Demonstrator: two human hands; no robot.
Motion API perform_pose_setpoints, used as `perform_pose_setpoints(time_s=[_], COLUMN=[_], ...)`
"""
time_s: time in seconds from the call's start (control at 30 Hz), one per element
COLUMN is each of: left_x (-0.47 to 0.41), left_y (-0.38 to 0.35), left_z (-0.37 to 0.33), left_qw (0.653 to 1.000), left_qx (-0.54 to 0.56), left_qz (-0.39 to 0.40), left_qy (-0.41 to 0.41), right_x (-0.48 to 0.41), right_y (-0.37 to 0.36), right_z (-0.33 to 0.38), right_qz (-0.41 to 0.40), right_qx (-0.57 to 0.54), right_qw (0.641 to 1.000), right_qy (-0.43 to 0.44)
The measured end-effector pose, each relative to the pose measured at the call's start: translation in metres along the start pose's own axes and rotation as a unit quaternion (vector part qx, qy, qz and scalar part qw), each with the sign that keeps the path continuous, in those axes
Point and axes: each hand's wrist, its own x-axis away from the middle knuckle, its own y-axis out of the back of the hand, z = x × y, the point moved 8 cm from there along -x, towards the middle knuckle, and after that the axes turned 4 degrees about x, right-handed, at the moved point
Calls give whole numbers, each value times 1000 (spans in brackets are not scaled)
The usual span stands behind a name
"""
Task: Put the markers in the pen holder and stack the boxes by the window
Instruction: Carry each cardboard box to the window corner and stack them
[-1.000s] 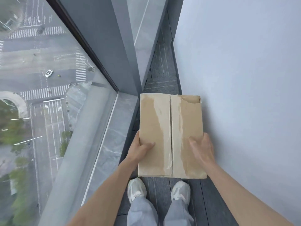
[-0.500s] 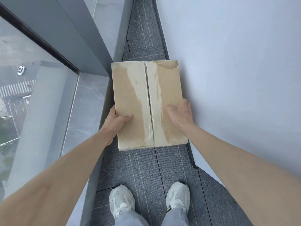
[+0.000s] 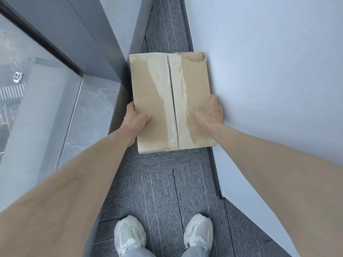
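Observation:
A flat brown cardboard box with torn tape marks along its centre seam sits low over the grey carpet, in the narrow gap between the window ledge and the white wall. My left hand grips its left edge near the front, thumb on top. My right hand holds the right edge, pressed close to the wall. Whether the box rests on the floor or hangs just above it is unclear. No markers or pen holder are in view.
A grey stone window ledge and floor-to-ceiling glass run along the left. A grey pillar stands behind the ledge. The white wall closes the right side. My two white shoes stand on the carpet.
The box has moved forward and down, away from my feet, deeper into the gap between ledge and wall. Both hands stayed on its sides and my arms stretched out.

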Motion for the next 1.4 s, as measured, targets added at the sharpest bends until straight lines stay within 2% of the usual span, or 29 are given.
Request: perform_pose_setpoints(time_s=[0.3,0.43,0.6,0.8,1.0,1.17,1.4], left_x=[-9,-6,27,78,123,174,294], left_y=[0,-1,-13,-11,8,12,50], left_z=[-14,-25,-30,-37,-52,-48,-123], left_qw=[999,994,985,989,995,992,1000], left_qx=[-35,-95,-163,-132,-98,-112,-8], left_qz=[-8,-13,17,60,17,34,-10], left_qy=[-28,-54,-44,-3,20,37,28], right_x=[-4,-1,24,68,125,172,264], right_y=[4,8,17,44,69,75,154], right_z=[8,25,38,56,50,37,108], right_qz=[-23,34,100,120,131,148,142], right_qx=[-2,13,2,-9,-28,-57,-149], right_qw=[999,997,993,991,990,987,979], right_qy=[37,69,63,61,34,11,17])
